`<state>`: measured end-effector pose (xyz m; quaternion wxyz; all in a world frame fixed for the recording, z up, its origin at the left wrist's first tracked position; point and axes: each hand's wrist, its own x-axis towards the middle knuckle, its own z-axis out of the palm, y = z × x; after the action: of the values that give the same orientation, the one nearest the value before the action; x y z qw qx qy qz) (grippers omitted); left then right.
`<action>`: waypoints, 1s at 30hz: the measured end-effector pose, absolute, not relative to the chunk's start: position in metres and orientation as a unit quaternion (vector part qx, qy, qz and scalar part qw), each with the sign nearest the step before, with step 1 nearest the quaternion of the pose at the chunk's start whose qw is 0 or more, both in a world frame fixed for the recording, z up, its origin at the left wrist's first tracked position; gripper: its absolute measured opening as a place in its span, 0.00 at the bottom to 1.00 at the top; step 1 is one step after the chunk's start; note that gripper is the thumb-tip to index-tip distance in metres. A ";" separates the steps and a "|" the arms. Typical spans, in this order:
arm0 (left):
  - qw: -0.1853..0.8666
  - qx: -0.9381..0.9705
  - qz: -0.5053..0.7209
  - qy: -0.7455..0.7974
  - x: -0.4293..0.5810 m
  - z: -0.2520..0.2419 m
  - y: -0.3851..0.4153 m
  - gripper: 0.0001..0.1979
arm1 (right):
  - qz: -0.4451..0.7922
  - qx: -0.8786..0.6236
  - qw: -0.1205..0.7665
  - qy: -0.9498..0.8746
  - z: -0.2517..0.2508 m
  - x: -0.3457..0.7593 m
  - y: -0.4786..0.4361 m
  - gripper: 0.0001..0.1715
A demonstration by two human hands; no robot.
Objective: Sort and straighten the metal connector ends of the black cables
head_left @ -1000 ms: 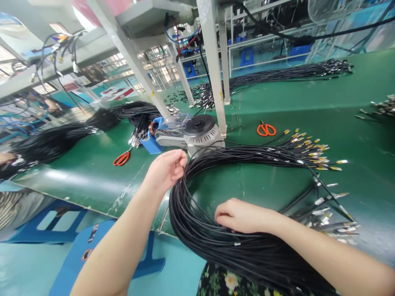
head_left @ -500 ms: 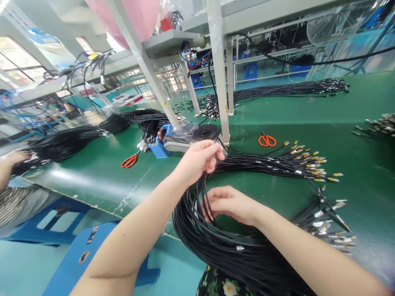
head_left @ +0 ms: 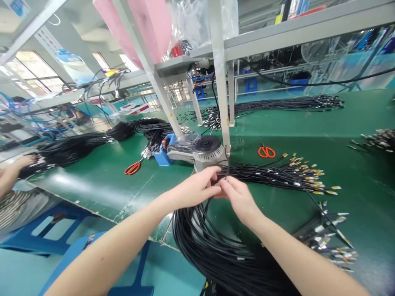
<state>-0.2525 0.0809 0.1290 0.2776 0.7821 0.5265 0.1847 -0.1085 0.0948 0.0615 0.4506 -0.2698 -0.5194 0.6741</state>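
A thick bundle of black cables (head_left: 216, 250) curves from the green table's near edge toward my body. Just above its upper bend, my left hand (head_left: 202, 187) and my right hand (head_left: 236, 195) meet, fingertips together. Both hands are closed around thin black cable, though the fingers partly hide it. Behind them, more black cables (head_left: 256, 172) with yellow and white tagged ends lie to the right. A grey machine with a round black disc (head_left: 208, 144) stands right behind my hands.
Orange-handled scissors (head_left: 266, 151) lie at the back right, another orange pair (head_left: 132, 167) left of a blue holder (head_left: 163, 158). White shelf posts (head_left: 219, 78) rise behind the machine. Another person's hand (head_left: 23, 161) touches cables at far left. A blue stool (head_left: 46, 234) stands below.
My right hand has come up out of the cable loops to meet my left hand. My left hand has moved down, uncovering the machine. The view has tilted upward a little.
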 end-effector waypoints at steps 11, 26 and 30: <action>0.214 0.852 0.125 0.461 -0.255 0.145 0.044 0.30 | 0.515 -0.253 0.600 -0.557 0.153 -0.049 0.109 0.11; 0.521 0.540 0.356 0.557 -0.238 0.146 0.079 0.17 | 0.314 -0.344 0.156 -0.871 0.078 -0.029 0.060 0.16; 0.505 0.463 0.434 0.585 -0.254 0.133 0.079 0.15 | 0.189 -0.352 0.032 -0.916 0.070 -0.026 0.028 0.22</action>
<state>-0.2535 0.0787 0.1329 0.5050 0.4628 0.5849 0.4344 -0.0257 0.0285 0.0697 0.0318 -0.3522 -0.9161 0.1891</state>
